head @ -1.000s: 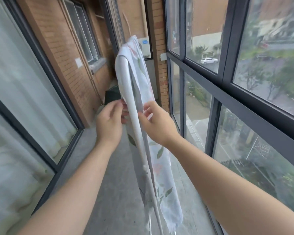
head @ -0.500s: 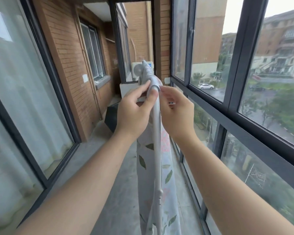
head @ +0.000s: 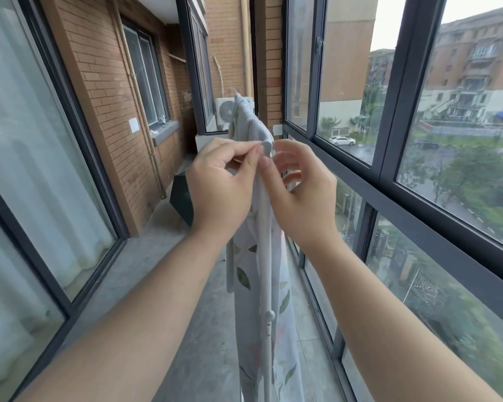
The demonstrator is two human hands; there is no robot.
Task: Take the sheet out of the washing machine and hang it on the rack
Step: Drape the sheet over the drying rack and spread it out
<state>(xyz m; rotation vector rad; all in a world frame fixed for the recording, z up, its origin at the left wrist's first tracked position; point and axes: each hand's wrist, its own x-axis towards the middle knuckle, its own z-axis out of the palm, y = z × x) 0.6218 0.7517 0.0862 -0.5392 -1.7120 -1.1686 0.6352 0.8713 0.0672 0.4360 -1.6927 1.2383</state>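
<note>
Head view of a glazed balcony. My left hand (head: 218, 181) pinches the sheet (head: 244, 281) between thumb and forefinger at the upper bend of the rack (head: 266, 256). My right hand (head: 299, 192) meets it from the other side, with thumb and forefinger curled on the same fold.

The sheet, white with a green leaf print, is draped over the rack's top rail. It hangs down on both sides of the white tube toward the concrete floor (head: 198, 329).

My two hands hide the bend itself. The raised end of the sheet covers part of the air-conditioner unit (head: 224, 110) behind it. A dark box (head: 182, 198) stands on the floor beyond my left hand, against the brick wall (head: 105, 82).

The dark window frame (head: 389, 111) runs just beside the rack on the right. Through the glass, a white car (head: 341, 140) is parked below. A glass door (head: 26, 140) closes the left side.
</note>
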